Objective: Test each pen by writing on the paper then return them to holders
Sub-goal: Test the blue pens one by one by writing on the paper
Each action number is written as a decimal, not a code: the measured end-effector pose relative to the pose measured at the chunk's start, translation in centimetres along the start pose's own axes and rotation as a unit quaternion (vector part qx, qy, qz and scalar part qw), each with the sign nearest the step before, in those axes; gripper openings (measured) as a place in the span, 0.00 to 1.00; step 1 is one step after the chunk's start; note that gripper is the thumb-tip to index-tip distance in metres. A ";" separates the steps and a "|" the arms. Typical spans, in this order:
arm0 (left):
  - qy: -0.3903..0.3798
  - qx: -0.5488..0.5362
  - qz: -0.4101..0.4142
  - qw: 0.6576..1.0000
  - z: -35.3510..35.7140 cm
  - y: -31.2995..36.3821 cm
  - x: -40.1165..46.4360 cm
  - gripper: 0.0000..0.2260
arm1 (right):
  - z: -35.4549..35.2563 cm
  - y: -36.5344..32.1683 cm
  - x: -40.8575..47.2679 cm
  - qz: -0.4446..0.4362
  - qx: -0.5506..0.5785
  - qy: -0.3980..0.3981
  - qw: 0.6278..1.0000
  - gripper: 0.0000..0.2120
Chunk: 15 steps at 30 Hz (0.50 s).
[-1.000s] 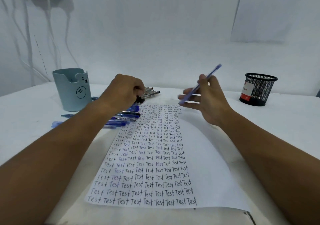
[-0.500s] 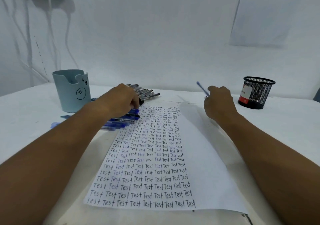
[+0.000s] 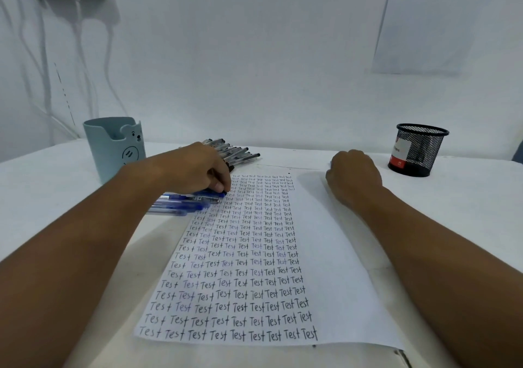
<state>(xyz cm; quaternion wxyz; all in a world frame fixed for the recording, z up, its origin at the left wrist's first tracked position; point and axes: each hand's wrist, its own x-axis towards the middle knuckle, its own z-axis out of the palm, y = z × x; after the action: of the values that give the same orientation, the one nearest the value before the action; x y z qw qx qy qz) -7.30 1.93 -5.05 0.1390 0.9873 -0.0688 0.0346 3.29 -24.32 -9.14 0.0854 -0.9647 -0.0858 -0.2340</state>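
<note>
The paper (image 3: 325, 254) lies in the middle of the table, its left part filled with rows of the word "Test". My left hand (image 3: 198, 169) lies over the pile of pens at the paper's upper left, its curled fingers and thumb pinching the end of a blue pen (image 3: 192, 196). Black pens (image 3: 240, 154) fan out behind this hand. At the paper's top right corner, my right hand (image 3: 353, 178) rests with its fingers curled round a blue pen, which the hand almost fully hides.
A pale blue bear-face holder (image 3: 116, 147) stands at the back left. At the back right stands a black mesh holder (image 3: 418, 149). More blue pens (image 3: 175, 207) lie under my left wrist. White cables hang on the wall at the left.
My right hand lowered the blue pen from the air to the paper's top right, and the pen slipped out of sight. My left hand slid nearer, from the black pens onto the blue ones.
</note>
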 end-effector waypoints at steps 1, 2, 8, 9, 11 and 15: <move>-0.001 0.000 0.002 1.000 -0.1 -0.1 0.0 0.08 | 0.0 0.0 -0.1 -0.002 0.000 -0.009 1.000 0.11; -0.002 0.001 0.005 1.000 -0.1 -0.1 -0.1 0.08 | -0.1 0.1 -0.1 -0.004 -0.005 -0.013 1.000 0.09; -0.005 0.009 0.019 1.000 -0.5 -0.5 -0.3 0.07 | 0.7 0.9 0.3 0.025 -0.032 -0.042 0.998 0.11; -0.008 0.012 0.018 1.000 -0.5 -0.5 -0.3 0.08 | 0.9 1.0 0.5 0.030 -0.022 -0.049 0.998 0.11; -0.015 0.015 0.014 1.000 -0.5 -0.6 -0.3 0.09 | 1.2 1.2 0.8 0.027 -0.014 -0.059 0.998 0.08; -0.013 0.014 0.005 1.000 -0.5 -0.7 -0.3 0.10 | 1.6 1.6 1.4 0.015 -0.001 -0.073 0.997 0.09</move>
<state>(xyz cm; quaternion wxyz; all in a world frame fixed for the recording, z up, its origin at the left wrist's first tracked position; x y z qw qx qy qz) -7.51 2.76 -4.79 0.1245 0.9891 -0.0753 0.0236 5.50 -25.36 -10.09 0.0810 -0.9805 -0.0772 -0.1615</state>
